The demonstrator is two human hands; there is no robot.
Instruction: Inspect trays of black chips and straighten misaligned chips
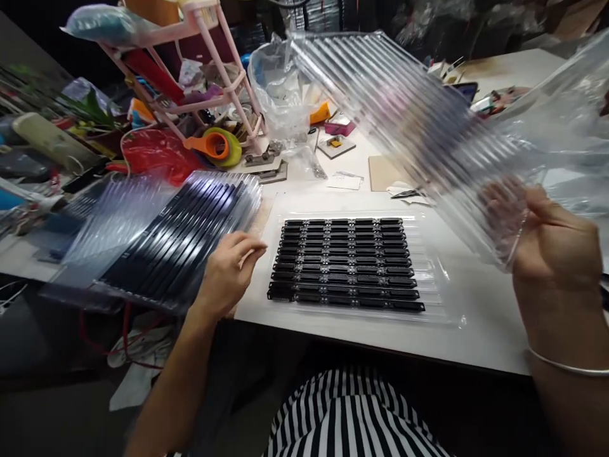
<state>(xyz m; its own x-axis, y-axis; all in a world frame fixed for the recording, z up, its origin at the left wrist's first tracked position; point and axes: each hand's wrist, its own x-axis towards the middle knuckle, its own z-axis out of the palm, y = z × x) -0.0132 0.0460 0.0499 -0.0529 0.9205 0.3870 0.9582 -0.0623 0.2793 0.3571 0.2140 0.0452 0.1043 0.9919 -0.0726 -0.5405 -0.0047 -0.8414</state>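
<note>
Clear ribbed tray (404, 127) is raised and tilted above the tabletop (476, 336); the right hand (552, 247) pinches its near corner. Left hand (228, 270) is loosely curled, holding nothing, fingertips just beside the stack of trays (176, 241). Flat tray (438, 279) of black strips (347, 263) lies between the hands.

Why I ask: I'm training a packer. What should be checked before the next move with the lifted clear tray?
1. Right hand grips the lifted clear tray: ok, pinched at its lower edge.
2. That tray free of parts: ok, nothing dark shows through.
3. Black strips lie in even rows in the filled tray: ok.
4. Left hand off the filled tray: ok, it rests beside it, by the side stack.
5. Side stack firmly supported: cannot tell, its underside is hidden.
</note>
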